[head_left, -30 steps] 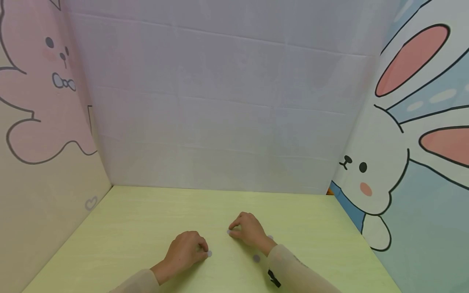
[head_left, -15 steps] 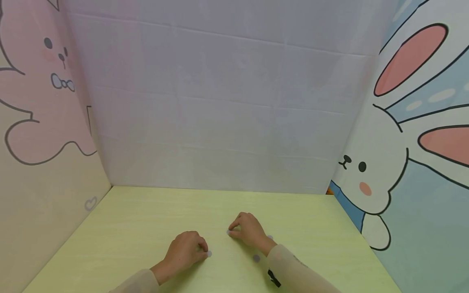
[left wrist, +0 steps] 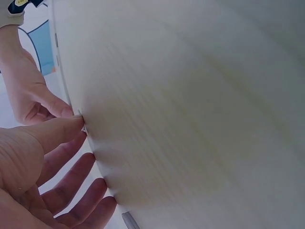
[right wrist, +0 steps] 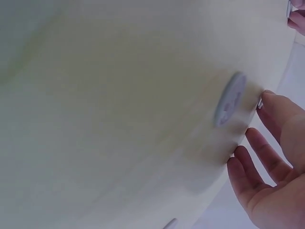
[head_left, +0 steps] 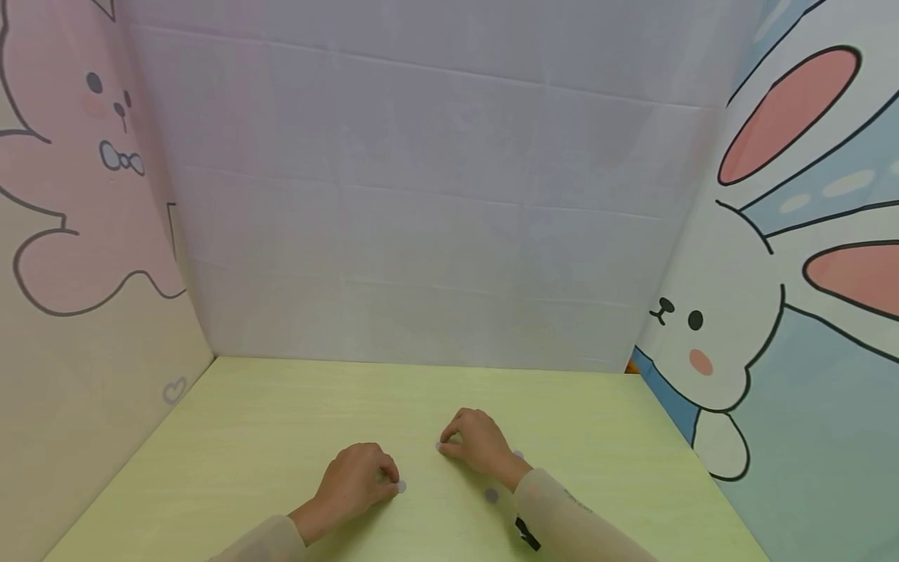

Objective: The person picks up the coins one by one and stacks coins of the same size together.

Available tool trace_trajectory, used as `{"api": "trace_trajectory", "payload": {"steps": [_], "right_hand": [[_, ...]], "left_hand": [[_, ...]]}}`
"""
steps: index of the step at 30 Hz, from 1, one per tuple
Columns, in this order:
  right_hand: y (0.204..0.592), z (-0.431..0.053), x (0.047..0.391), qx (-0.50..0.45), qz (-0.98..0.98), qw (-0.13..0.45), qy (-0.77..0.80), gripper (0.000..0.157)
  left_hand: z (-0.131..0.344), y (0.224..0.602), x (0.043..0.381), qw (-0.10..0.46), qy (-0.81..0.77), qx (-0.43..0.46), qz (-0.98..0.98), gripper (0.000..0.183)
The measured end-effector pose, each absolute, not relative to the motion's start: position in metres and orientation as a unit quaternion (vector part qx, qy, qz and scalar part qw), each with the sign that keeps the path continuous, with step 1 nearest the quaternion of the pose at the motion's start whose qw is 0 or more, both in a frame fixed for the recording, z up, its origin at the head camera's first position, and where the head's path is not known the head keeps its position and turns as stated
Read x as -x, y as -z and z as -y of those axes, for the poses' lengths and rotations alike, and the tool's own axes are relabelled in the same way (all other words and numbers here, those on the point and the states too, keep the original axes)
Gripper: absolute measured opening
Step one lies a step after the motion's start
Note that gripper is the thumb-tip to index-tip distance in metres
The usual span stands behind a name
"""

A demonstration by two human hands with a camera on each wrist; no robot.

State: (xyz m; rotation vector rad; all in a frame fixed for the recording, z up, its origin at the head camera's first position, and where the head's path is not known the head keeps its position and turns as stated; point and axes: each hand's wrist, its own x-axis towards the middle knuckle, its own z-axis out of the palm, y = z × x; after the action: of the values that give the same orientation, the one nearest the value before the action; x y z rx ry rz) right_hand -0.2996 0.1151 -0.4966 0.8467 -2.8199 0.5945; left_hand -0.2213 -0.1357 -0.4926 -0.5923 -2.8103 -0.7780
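Observation:
My left hand rests on the pale yellow table, its thumb and forefinger pinching a small grey round button. Ahead and to the right, my right hand holds another small button between thumb and forefinger, mostly covered by the fingertips. In the right wrist view, a grey button with holes and a raised rim lies flat beside the right hand. The left wrist view has the left hand's fingertips down on the tabletop, the other fingers spread.
Two loose grey discs lie by the right forearm: one disc left of the sleeve, the other disc beyond the wrist. A white sheet closes off the table behind. Printed cartoon panels stand at both sides.

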Motion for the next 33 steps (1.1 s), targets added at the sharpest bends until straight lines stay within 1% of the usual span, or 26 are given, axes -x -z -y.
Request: {"api": "trace_trajectory", "payload": {"steps": [15,23,33], "right_hand": [[0.491,-0.115,0.292,-0.292,0.934,0.057,-0.200,0.010],[0.490,-0.113,0.284,-0.286,0.932,0.040,-0.220,0.013],[0.492,-0.108,0.277,-0.299,0.924,0.048,-0.234,0.011]], "left_hand": [[0.136,0.494,0.222,0.086,0.257,0.200,0.942,0.014],[0.137,0.495,0.223,0.084,0.258,0.200,0.942,0.014],[0.137,0.495,0.223,0.081,0.261,0.201,0.941,0.014]]}}
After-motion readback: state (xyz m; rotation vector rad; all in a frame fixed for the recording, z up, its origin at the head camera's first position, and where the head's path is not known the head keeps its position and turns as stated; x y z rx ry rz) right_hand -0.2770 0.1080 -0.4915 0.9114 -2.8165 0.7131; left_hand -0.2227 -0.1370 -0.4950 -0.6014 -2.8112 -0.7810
